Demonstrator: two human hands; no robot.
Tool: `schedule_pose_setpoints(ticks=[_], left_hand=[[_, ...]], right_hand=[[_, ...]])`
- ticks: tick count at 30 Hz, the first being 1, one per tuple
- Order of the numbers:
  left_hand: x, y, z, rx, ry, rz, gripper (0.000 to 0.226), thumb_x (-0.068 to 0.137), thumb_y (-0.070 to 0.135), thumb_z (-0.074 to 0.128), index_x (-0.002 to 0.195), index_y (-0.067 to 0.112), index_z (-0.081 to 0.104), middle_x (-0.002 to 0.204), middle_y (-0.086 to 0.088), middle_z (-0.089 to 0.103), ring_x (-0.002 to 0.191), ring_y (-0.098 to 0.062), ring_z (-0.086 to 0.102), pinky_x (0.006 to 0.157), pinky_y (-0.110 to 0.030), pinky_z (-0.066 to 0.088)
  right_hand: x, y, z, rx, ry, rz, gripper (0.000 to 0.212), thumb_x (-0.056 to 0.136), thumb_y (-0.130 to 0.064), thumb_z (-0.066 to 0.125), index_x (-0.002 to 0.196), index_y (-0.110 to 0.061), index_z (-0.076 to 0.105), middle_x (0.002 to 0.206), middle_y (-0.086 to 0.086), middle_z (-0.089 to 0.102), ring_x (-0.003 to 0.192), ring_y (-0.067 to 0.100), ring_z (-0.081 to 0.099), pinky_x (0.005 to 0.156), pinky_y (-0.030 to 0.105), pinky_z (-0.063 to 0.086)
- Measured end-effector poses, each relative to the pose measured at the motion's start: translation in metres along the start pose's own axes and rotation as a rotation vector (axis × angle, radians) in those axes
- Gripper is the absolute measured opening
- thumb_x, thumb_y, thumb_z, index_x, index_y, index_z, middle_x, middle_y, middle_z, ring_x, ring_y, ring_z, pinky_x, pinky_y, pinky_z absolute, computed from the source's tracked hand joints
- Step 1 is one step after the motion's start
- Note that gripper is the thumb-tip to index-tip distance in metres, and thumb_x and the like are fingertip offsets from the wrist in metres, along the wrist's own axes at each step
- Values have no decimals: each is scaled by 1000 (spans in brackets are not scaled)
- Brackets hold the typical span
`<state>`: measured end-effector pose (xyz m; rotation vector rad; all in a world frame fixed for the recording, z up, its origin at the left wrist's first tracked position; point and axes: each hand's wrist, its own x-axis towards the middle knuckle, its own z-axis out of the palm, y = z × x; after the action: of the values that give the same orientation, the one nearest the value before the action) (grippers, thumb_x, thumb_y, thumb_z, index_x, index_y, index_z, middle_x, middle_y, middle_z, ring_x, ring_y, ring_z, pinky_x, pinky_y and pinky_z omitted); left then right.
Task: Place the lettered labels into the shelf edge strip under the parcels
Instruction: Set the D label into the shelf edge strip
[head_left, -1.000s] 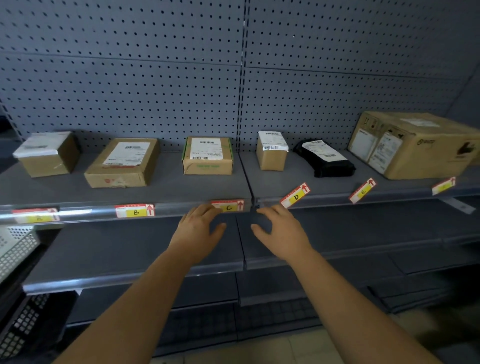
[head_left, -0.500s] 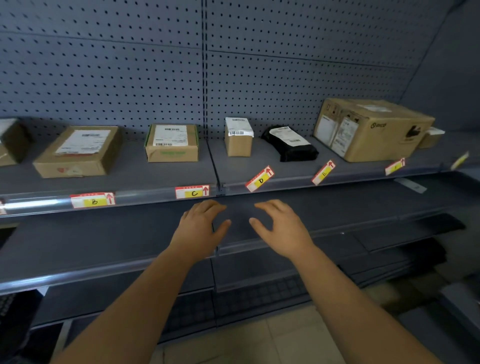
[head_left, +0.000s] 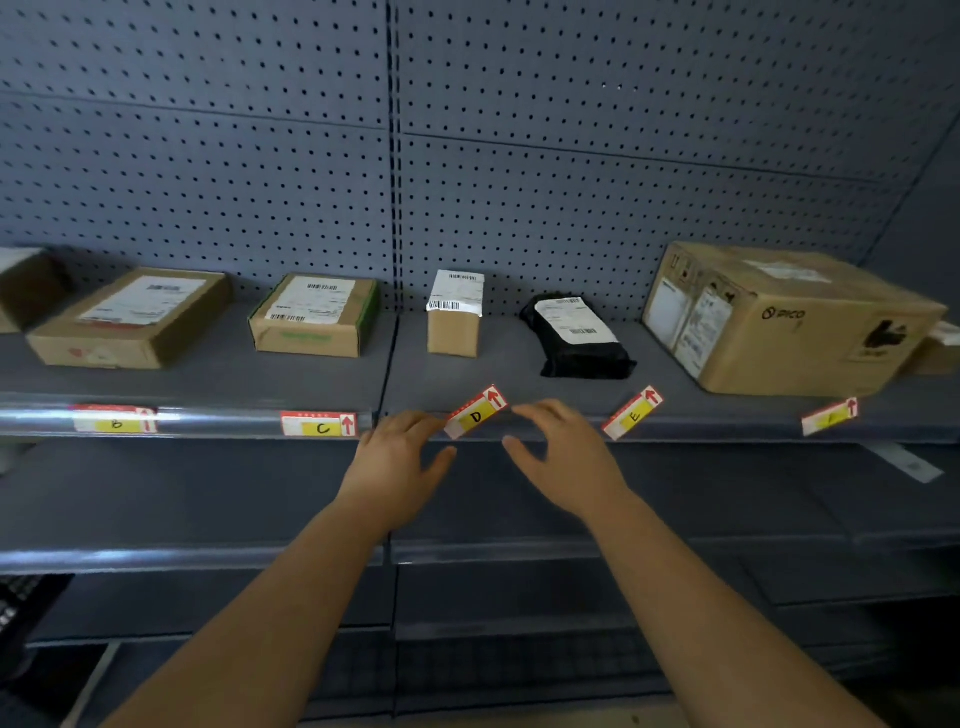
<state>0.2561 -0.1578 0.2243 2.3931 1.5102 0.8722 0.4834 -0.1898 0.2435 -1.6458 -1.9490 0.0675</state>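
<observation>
Label D (head_left: 475, 413): tilted across the front edge of the upper shelf (head_left: 457, 379), arrow end raised to the right; it lies between the two hands.
Left hand (head_left: 397, 457): fingers loosely spread, holding nothing; fingertips just beside the lower left end of label D, contact unclear.
Right hand (head_left: 563, 452): fingers slack and slightly bent, holding nothing; fingertips near the upper right end of label D, apart from it.
Shelf edge strip (head_left: 208, 423): glossy rail along the front edge; holds label B (head_left: 114, 420) and label C (head_left: 319, 423), both level.
Label E (head_left: 631, 413): tilted on the front edge, right of the right hand.
Far label (head_left: 829, 415): tilted on the front edge toward the right end; letter blurred.
Upper shelf, contents: flat box (head_left: 130, 317) behind label B; green-edged box (head_left: 314, 314) behind label C; small upright box (head_left: 454, 314) behind label D; black bag (head_left: 579, 338) behind label E; large box (head_left: 789, 317) at the right end.
Back wall (head_left: 571, 182): grey perforated panel.
Lower shelf (head_left: 156, 499): grey, beneath the hands.
</observation>
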Motion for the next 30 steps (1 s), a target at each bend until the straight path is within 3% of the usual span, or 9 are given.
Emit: schedule_pose_setpoints(ticks=[5,16,30], left_hand=[[7,3,5,26,13,-51,38,90,40,53,127,28,54,127,6,55,117,-17,47,101,-45,38],[19,1,14,60,29,-39,36,89,40,54,121,24,58,120,2,60,112,-20,50,97,-44,40],[26,11,27,112,82,31,29,88,32,58,113,19,62,109,-3,58,103,-25,50,91,-42,38]], right_hand=[[21,7,1,-14,-16,-88,44,91,-43,56,132,-27,53,125,-4,53,115,15,48,89,27,41],[43,0,12,-167,-95,-119,66,90,-49,55,148,-26,34,149,3,33,137,24,27,105,44,37],[16,19,18,-204,-86,-53,58,90,-44,57,142,-23,44,150,5,31,136,25,26,109,46,25]])
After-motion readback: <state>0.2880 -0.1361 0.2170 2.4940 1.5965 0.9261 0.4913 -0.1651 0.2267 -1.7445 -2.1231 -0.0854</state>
